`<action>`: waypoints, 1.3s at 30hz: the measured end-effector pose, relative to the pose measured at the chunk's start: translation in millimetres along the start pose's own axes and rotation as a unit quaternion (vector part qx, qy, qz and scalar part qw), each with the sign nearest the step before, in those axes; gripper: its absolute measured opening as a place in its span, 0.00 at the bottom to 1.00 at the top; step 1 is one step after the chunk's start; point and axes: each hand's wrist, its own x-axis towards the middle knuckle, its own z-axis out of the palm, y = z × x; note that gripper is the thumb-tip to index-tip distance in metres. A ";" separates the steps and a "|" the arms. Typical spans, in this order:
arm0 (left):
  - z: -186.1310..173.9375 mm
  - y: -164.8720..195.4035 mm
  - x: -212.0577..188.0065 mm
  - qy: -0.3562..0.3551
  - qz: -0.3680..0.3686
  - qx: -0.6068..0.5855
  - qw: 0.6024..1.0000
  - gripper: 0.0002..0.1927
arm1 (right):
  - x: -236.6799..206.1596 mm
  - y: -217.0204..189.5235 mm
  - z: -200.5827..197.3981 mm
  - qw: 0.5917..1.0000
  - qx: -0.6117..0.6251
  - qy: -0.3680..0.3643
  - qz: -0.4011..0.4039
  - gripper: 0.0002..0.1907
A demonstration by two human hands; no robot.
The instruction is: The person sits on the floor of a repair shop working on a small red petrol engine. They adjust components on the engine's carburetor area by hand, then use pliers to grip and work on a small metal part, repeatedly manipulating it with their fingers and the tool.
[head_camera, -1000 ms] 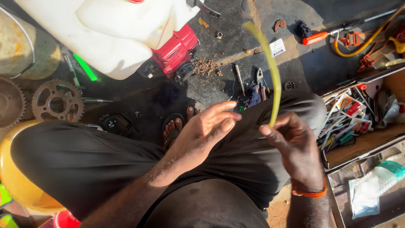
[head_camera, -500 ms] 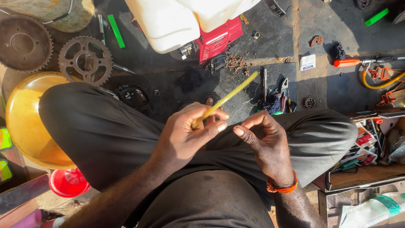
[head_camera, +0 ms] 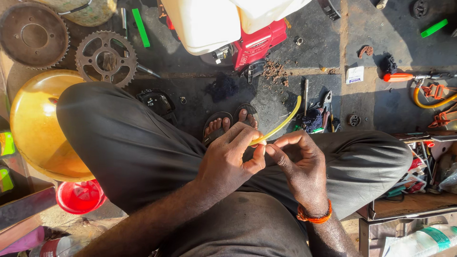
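A seated person's left hand [head_camera: 227,159] pinches the near end of a short yellow tube [head_camera: 281,124] between thumb and forefinger, while the right hand [head_camera: 299,166] curls beside it, its forefinger tip at that same end; whether the right hand actually grips the tube cannot be told. The tube rises in a slight curve up and away over the person's lap, its far end free above the oil-stained floor [head_camera: 371,52]. Working such a soft, springy piece looks to call for a firm pinch close to the end and small, steady finger movements, so the tube does not flick loose. Below the hands a sandalled foot [head_camera: 223,124] shows; beyond lie pliers [head_camera: 327,107], two toothed sprockets [head_camera: 105,58], a red-and-white engine unit [head_camera: 247,33] and a yellow bowl [head_camera: 38,126].
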 end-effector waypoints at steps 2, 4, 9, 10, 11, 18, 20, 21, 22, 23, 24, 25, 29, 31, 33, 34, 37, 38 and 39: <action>4.3 -3.8 -3.0 -0.013 -0.028 -0.014 0.999 0.10 | -1.4 1.5 2.1 1.000 -0.016 0.004 0.000 0.10; 8.6 -7.9 -5.5 -0.028 -0.077 -0.049 0.995 0.10 | -1.1 2.9 2.3 1.000 -0.013 0.012 -0.002 0.10; 12.7 -22.4 -10.8 -0.096 -0.295 -0.118 0.943 0.08 | 1.7 8.1 -8.3 0.995 0.016 0.012 -0.098 0.09; 13.8 -26.7 -10.8 -0.090 -0.299 -0.106 0.944 0.09 | 2.4 10.0 -12.6 0.995 0.035 0.022 -0.091 0.07; 15.2 -31.4 -10.6 -0.084 -0.304 -0.094 0.944 0.10 | 3.1 12.4 -17.1 0.994 0.055 0.033 -0.083 0.05; 28.2 -51.9 -24.0 -0.127 -0.285 -0.017 0.950 0.11 | 1.4 23.4 -81.9 0.973 0.074 0.181 -0.120 0.17; 31.8 -54.4 -27.4 -0.132 -0.249 0.011 0.959 0.12 | -3.7 18.0 -113.9 0.944 0.112 0.243 -0.195 0.20; 33.0 -55.2 -27.8 -0.136 -0.229 0.024 0.964 0.13 | -8.9 15.2 -128.6 0.924 0.128 0.274 -0.233 0.23; 33.5 -55.4 -27.2 -0.142 -0.217 0.023 0.966 0.13 | -14.3 13.5 -141.4 0.918 0.084 0.323 -0.215 0.22; 33.3 -54.9 -26.0 -0.148 -0.205 0.021 0.967 0.14 | -19.2 11.5 -155.4 0.907 0.041 0.371 -0.195 0.21; 33.5 -53.9 -23.6 -0.153 -0.193 0.020 0.969 0.15 | -26.6 12.0 -165.0 0.905 0.007 0.387 -0.178 0.18; 32.9 -51.1 -21.6 -0.156 -0.203 0.000 0.967 0.15 | -34.1 13.3 -175.2 0.901 -0.026 0.402 -0.160 0.17; 26.3 -41.0 -9.3 -0.169 -0.391 -0.090 0.900 0.19 | -59.2 53.4 -186.2 0.950 -0.084 0.296 -0.050 0.33; 20.3 -43.3 -2.1 -0.172 -0.380 -0.113 0.902 0.16 | -65.2 91.8 -178.4 0.990 0.004 0.140 -0.017 0.36; 9.9 -51.7 2.1 -0.196 -0.367 -0.084 0.905 0.15 | -64.5 138.9 -159.6 0.970 0.160 0.057 0.172 0.39; 3.2 -58.0 2.9 -0.181 -0.385 -0.126 0.896 0.16 | -59.6 162.6 -152.0 0.972 0.095 0.045 0.209 0.37; -20.8 -85.4 3.8 -0.137 -0.437 -0.244 0.854 0.20 | -44.6 226.2 -141.0 0.955 -0.188 0.035 0.228 0.30; -31.0 -95.1 4.0 -0.134 -0.454 -0.282 0.835 0.23 | -39.9 243.9 -141.0 0.930 -0.293 0.034 0.219 0.29; -39.9 -104.8 3.3 -0.128 -0.469 -0.320 0.813 0.25 | -35.7 259.4 -144.7 0.930 -0.274 0.070 0.236 0.26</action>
